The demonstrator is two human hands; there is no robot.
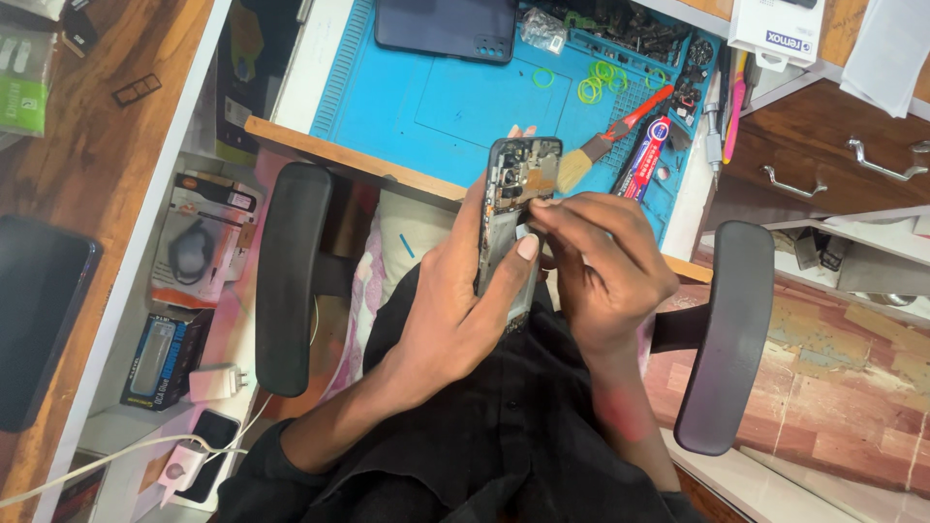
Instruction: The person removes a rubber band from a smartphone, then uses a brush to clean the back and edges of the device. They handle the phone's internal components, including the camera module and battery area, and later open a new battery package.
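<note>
Dark metal and bare circuitry show on the opened phone [515, 208], which stands roughly upright above the person's lap with its back cover off. The left hand [455, 310] has it in a firm grip: palm and fingers wrap the left edge and the thumb presses across the lower part of the open back. The right hand [605, 266] comes in from the other side with a narrow pinch, thumb and forefinger closed at the middle of the phone, just right of the left thumb; what sits between those fingertips is too small to tell.

Beyond the grip, farther from the body, lies a blue work mat [436, 107] on the desk. On it, just past the phone's top edge, rest a small brush [591, 155] and a tube of adhesive [644, 160]. Green rings [601, 77] are scattered farther out, and a second dark phone [446, 27] lies at the mat's far end. Black chair armrests [291, 276] flank both forearms.
</note>
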